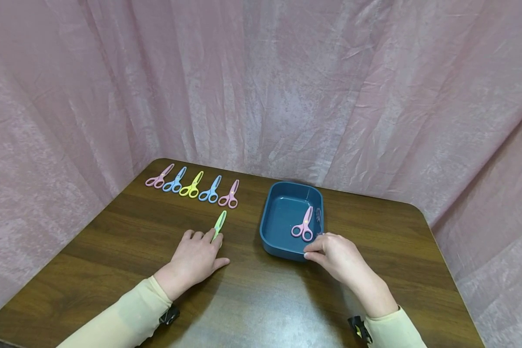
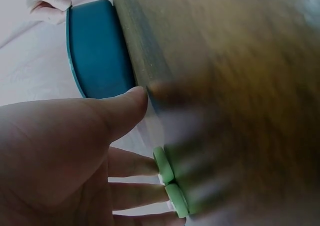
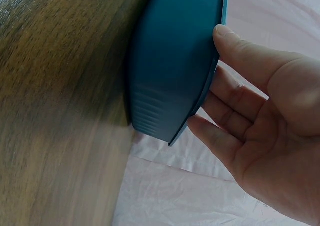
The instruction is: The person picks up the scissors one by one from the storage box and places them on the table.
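My left hand point(image 1: 193, 261) reaches over the table with its fingers extended. Its fingertips touch the handle loops of light green scissors point(image 1: 220, 222), while the thumb stands apart. In the left wrist view those green loops point(image 2: 163, 165) lie flat under the fingers. A dark blue tray point(image 1: 282, 253) stands to the right, and my right hand point(image 1: 341, 258) pinches its near right rim between thumb and fingers. That grip shows closely against the tray's wall point(image 3: 170, 55) in the right wrist view. Pink scissors point(image 1: 306, 223) lie inside the tray on its right side.
Several more scissors lie in a slanting row at the back left: pink point(image 1: 161, 178), blue point(image 1: 177, 179), yellow point(image 1: 193, 186), another blue point(image 1: 211, 190) and another pink point(image 1: 231, 193). Pink curtains point(image 1: 287, 87) hang behind the wooden table point(image 1: 387, 237).
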